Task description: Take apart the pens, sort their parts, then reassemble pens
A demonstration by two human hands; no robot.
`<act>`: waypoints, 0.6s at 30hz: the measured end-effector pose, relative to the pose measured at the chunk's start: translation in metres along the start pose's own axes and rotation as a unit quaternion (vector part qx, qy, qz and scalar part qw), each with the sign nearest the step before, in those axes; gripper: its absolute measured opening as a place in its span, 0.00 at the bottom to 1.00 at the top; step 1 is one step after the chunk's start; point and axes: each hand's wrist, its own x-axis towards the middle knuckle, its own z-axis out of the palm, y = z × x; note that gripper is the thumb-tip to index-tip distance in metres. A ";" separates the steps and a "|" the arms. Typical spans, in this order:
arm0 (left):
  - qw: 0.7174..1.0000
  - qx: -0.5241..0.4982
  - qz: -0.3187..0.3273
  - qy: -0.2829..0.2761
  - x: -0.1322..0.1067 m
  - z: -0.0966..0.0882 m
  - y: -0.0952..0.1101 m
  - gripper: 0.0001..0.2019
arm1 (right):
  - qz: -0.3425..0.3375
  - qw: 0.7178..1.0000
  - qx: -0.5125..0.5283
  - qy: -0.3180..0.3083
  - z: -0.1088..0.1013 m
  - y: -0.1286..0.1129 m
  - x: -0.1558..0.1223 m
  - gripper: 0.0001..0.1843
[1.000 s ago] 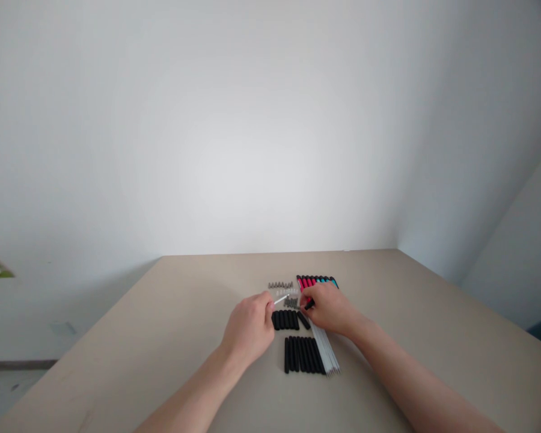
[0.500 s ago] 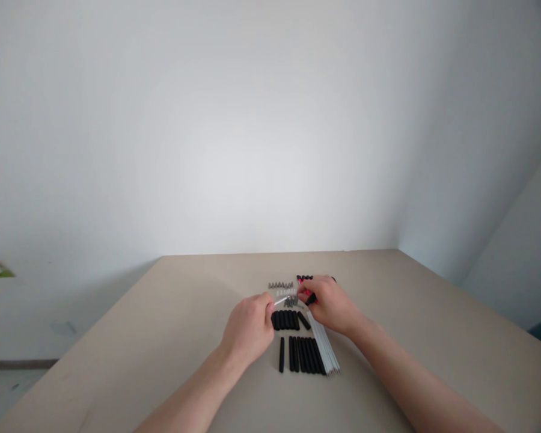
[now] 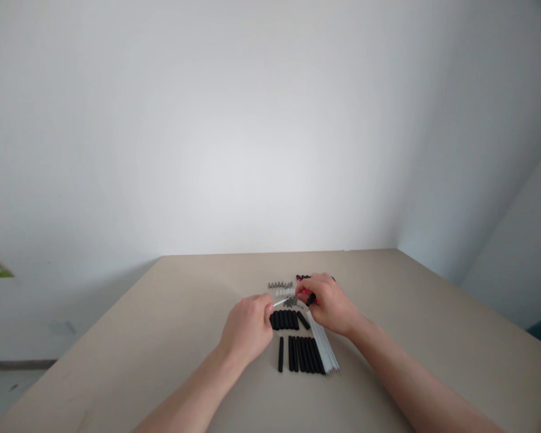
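My left hand (image 3: 247, 325) is closed round a thin white pen refill (image 3: 281, 302), its free end pointing right toward my right hand (image 3: 327, 302). The thumb and forefinger of that right hand pinch together at the refill's tip; anything small between them is too tiny to make out. A short black pen barrel (image 3: 311, 298) sticks out from under its curled fingers. Below the hands lie a row of short black barrels (image 3: 285, 320) and a row of longer black barrels (image 3: 303, 355). Small springs (image 3: 291, 302) lie just beneath the refill.
White refills (image 3: 323, 344) lie in a slanted bundle right of the barrels. Farther back are metal cone tips (image 3: 280, 285), small clear pieces (image 3: 285, 292) and pink-and-black parts (image 3: 301, 278) partly behind my right hand. A wall (image 3: 270, 150) rises behind the table (image 3: 198, 282).
Both hands keep nearly the same place. My right fingertips have shifted slightly left, closer along the refill's tip.
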 end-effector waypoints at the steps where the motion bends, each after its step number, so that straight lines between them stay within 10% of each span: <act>1: 1.000 0.000 0.001 0.001 0.000 0.000 0.000 0.11 | 0.000 1.000 0.001 0.001 0.000 0.000 0.000 0.13; 18: 0.997 -0.040 0.068 -0.023 -0.002 -0.003 0.005 0.08 | -0.056 0.998 0.023 -0.022 0.002 -0.017 -0.002 0.08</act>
